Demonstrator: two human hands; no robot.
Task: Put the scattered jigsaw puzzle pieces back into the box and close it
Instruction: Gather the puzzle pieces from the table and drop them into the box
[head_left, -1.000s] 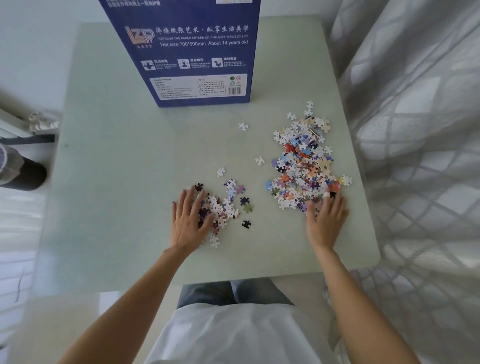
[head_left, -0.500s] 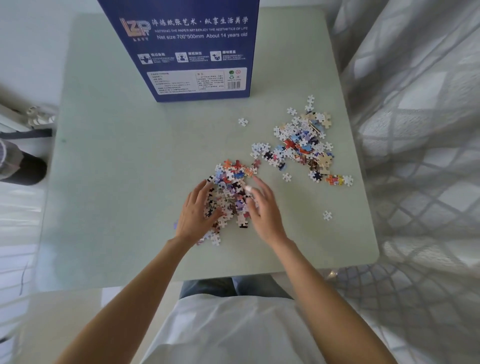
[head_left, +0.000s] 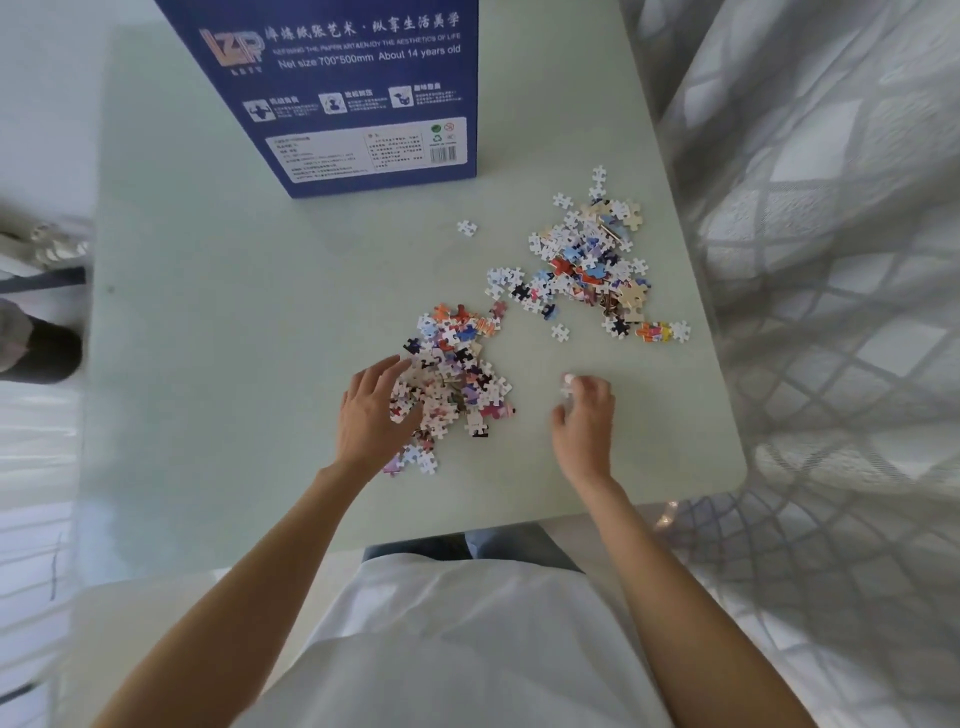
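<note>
A tall blue puzzle box stands upright at the back of the pale green table; its top is out of view. A heap of jigsaw pieces lies at the table's middle. My left hand rests against the heap's left side, fingers spread. A second, looser heap lies farther right. Single pieces lie apart: one below the box and one between the heaps. My right hand is to the right of the near heap, fingers curled, pinching a small white piece.
A patterned sheer curtain hangs close along the table's right edge. A dark cylinder stands on the floor to the left. The table's near edge is just above my lap.
My right hand left the near heap and moved right to the stray piece near the front edge, which is now at its fingertips. My left hand stayed at the heap.
</note>
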